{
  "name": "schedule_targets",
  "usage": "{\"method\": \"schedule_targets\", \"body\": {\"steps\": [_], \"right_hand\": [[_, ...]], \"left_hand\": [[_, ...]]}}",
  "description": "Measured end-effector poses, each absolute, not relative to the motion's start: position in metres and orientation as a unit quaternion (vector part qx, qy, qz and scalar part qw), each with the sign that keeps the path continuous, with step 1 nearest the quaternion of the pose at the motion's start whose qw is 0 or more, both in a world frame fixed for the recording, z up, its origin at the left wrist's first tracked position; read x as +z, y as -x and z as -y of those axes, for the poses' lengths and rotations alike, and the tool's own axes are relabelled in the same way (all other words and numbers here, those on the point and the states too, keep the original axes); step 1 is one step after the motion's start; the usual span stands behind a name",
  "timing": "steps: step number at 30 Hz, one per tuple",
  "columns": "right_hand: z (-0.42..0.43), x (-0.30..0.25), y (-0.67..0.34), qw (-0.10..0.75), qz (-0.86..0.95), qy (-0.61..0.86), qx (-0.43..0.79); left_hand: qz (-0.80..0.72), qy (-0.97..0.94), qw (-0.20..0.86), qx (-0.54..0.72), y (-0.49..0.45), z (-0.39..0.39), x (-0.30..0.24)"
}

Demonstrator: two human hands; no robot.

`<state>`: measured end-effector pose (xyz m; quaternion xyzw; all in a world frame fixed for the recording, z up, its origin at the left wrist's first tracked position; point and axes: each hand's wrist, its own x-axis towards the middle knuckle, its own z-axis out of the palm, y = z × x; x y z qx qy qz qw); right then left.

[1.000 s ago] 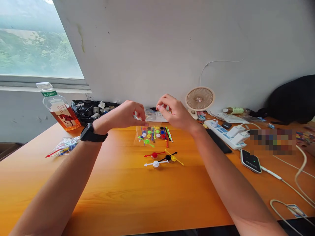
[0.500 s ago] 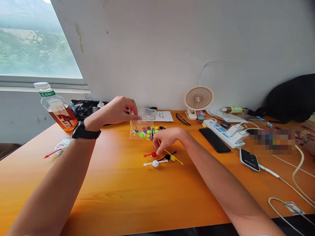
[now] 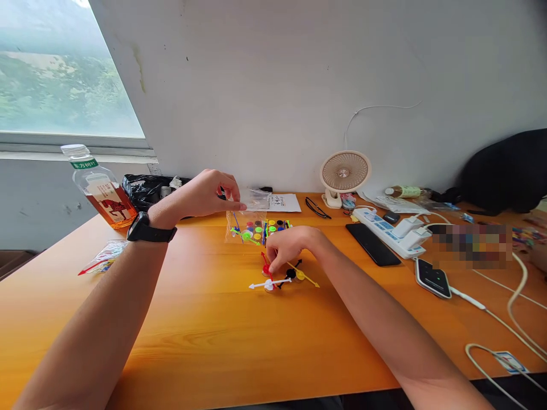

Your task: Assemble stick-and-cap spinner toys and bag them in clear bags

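Note:
My left hand, with a black watch on its wrist, pinches the top edge of a clear plastic bag and holds it up off the orange table. Several coloured discs and thin sticks show through the bag. My right hand is down on the table with its fingers closed on a red spinner piece, which is tilted up. A white spinner, a black one and a yellow one lie just below that hand.
A tea bottle and a black bag stand at the back left, a second packet of pieces at the left. A small fan, glasses, power strip, phones and cables fill the right side.
My right hand let go of the bag, dropped to the loose spinners and closed on the red one, tilting it up. My left hand keeps holding the bag.

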<state>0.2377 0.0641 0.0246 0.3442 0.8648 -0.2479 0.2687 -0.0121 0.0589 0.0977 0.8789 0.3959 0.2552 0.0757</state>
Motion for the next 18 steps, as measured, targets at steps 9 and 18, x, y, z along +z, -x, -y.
{"method": "schedule_targets", "body": {"steps": [9, 18], "right_hand": [[-0.0646, 0.0193, -0.2354, 0.281, -0.853, -0.349, -0.268], [-0.0589, 0.0248, -0.2325, 0.216, -0.874, -0.346, -0.265]], "left_hand": [[-0.403, -0.88, 0.069, 0.242, 0.0119, -0.0617, 0.0958], [-0.387, -0.888, 0.066, 0.24, 0.0121, -0.0625, 0.0949]]}}
